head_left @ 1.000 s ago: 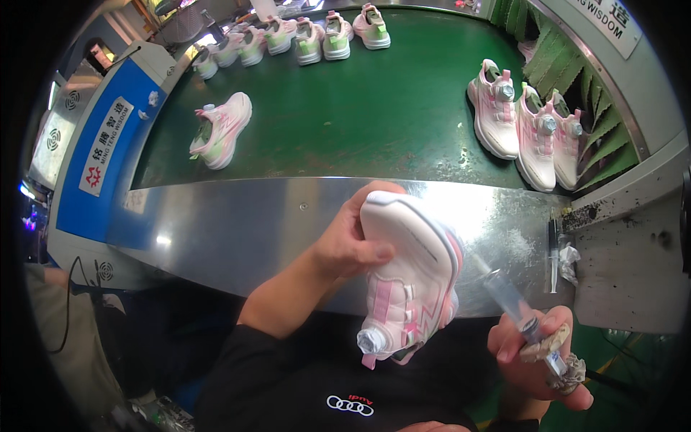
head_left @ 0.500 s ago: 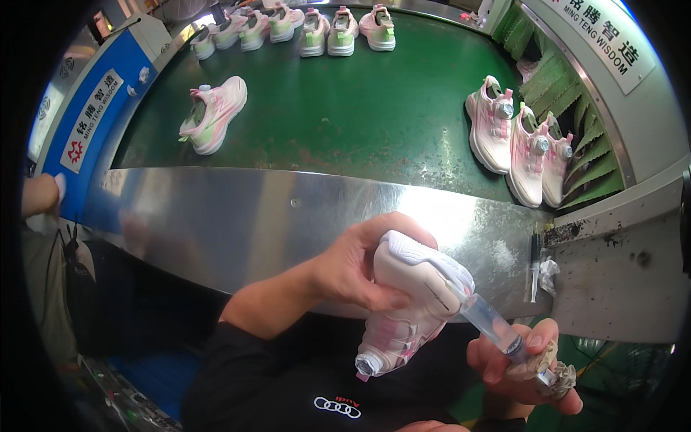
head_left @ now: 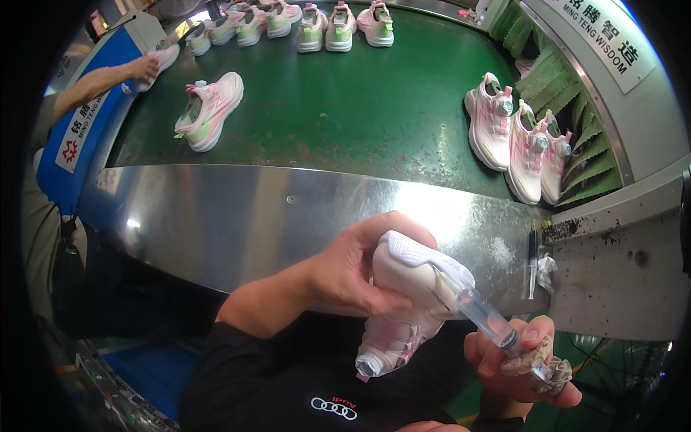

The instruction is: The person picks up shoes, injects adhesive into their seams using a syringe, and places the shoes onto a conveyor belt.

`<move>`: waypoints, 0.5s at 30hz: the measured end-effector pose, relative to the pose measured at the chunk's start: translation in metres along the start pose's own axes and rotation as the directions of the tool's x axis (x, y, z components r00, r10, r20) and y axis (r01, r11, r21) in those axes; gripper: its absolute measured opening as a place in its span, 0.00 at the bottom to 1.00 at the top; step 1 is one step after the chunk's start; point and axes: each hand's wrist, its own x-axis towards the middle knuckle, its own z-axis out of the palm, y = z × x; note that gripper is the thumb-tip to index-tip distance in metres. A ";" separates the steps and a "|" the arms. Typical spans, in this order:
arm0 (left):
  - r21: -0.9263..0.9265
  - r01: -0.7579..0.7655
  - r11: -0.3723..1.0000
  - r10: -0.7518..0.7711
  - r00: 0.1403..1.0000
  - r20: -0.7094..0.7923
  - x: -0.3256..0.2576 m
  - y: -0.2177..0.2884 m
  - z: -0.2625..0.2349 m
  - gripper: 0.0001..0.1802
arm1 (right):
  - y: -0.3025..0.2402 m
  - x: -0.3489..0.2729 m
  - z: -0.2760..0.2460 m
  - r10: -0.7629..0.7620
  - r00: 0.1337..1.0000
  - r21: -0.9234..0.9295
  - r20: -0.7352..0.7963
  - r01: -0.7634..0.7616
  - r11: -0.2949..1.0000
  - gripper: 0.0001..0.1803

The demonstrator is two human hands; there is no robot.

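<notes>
Over the near edge of the table (head_left: 209, 223), the left hand (head_left: 353, 270) clasps a shoe (head_left: 404, 277); the right hand (head_left: 520, 360) pinches a syringe (head_left: 486, 320), tip apparently touching it.

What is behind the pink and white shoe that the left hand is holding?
Around the shoe, the metal ledge shows above and the black shirt below. The shoe covers part of the ledge's near edge. The left hand shows its thumb in front; fingers behind are hidden.

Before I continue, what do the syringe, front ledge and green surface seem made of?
Syringe: likely clear, glossy plastic, being see-through. Front ledge: apparently smooth metal, given its bright glare. Green surface: perhaps rubber or coated belting, given its dull, scuffed look.
</notes>
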 end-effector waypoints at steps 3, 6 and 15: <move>0.092 -0.031 0.995 0.036 0.998 -0.049 0.002 -0.001 -0.001 0.33 | -0.002 -0.001 0.002 0.002 1.000 -0.036 -0.022 -0.003 0.999 0.43; 0.088 -0.017 0.996 0.024 0.996 -0.082 0.002 -0.001 -0.001 0.33 | 0.000 -0.003 0.002 -0.022 0.999 -0.028 -0.046 0.021 0.999 0.43; 0.053 0.000 0.999 0.009 0.986 -0.164 0.002 -0.007 -0.013 0.34 | 0.009 -0.013 -0.006 -0.065 0.995 0.009 -0.069 0.066 0.998 0.45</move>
